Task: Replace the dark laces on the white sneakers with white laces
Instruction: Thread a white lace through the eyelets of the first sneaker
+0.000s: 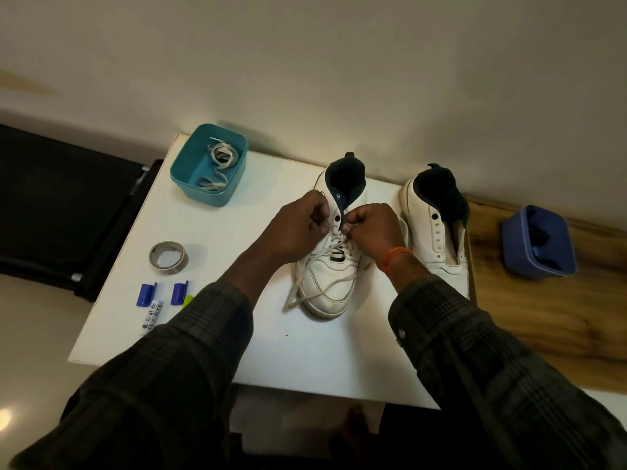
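Both hands work at the upper eyelets of the near shoe (330, 276), which stands on the white board (298, 354) with its toe toward the person. The left hand (300, 228) is curled at the shoe's left eyelet flap, fingers bent in and pinching there; whether they hold the flap, the lace or both cannot be told. The right hand (373, 232), with an orange band (395, 257) at the wrist, is curled tight with fingertips pinched on the white lace (320, 288) by the tongue. That lace already crosses the lower eyelets, and its loose end trails over the toe cap to the board at the shoe's left. The second shoe (436, 228) stands just to the right, apart from the first, with bare eyelets and no lace in view. At the board's far left corner sits a teal tub (234, 184) holding another white lace (217, 164). Off the board on the wooden top (543, 317), well to the right, a blue tub (529, 259) holds something dark, too dim to tell. Near the left edge of the board lie a tape roll (168, 257), 2 blue caps (146, 294) and a small white printed tube (151, 317).
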